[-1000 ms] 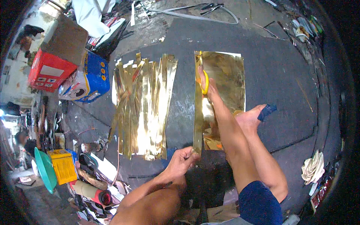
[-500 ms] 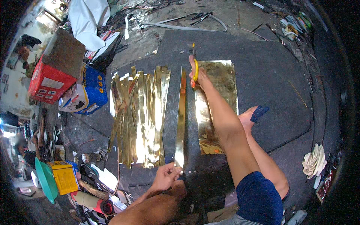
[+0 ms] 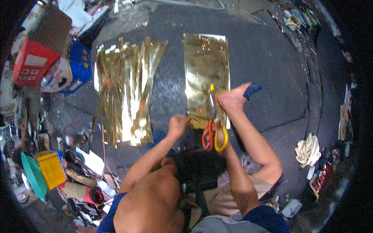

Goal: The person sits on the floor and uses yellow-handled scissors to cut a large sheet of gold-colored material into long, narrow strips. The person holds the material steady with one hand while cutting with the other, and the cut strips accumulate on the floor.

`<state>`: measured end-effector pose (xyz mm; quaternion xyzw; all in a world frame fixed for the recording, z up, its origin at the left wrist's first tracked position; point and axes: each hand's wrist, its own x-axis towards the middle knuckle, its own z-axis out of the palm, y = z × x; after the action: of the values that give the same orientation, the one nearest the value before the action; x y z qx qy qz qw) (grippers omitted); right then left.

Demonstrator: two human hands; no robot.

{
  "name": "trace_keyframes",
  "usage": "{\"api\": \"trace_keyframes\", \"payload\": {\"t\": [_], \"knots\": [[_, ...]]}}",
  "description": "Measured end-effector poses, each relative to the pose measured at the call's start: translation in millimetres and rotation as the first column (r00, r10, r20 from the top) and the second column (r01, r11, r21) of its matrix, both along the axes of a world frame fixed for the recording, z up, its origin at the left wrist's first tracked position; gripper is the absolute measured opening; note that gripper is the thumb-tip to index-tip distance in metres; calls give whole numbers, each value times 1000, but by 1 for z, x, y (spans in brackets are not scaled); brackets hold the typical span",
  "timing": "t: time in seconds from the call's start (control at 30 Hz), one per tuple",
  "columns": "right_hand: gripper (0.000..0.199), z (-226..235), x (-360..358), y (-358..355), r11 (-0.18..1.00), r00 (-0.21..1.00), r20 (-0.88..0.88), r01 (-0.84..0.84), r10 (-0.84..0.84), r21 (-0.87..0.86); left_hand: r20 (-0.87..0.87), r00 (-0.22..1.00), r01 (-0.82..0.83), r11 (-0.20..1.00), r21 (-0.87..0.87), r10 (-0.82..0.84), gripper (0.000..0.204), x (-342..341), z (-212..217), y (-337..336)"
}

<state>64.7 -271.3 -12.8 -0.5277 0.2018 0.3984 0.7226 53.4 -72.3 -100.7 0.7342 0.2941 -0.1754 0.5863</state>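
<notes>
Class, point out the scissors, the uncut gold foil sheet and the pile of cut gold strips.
scissors [image 3: 214,134], head view, on the red and yellow handles.
uncut gold foil sheet [image 3: 205,64], head view, upper middle.
pile of cut gold strips [image 3: 126,89], head view, centre.

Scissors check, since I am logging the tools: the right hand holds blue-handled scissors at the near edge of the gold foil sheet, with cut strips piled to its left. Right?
Not quite. The head view shows the scissors with red and yellow handles, not blue. The rest holds: the right hand holds them at the near edge of the gold foil sheet, with cut strips to its left.
</notes>
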Motion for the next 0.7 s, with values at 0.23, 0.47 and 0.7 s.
{"api": "trace_keyframes", "payload": {"t": [0.23, 0.47, 0.7], "knots": [[67, 13, -147, -27, 992, 955, -279, -76, 101, 99, -23, 963, -264, 919, -291, 270, 3, 5, 1, -22], [71, 2, -144, -1, 971, 952, -229, -227, 204, -76, -80, 988, -150, 967, -209, 136, 10, 16, 36, -19], [77, 0, -119, 2, 970, 970, -170, -197, 171, -145, -19, 992, -126, 980, -156, 124, 17, 13, 14, -17]]}}
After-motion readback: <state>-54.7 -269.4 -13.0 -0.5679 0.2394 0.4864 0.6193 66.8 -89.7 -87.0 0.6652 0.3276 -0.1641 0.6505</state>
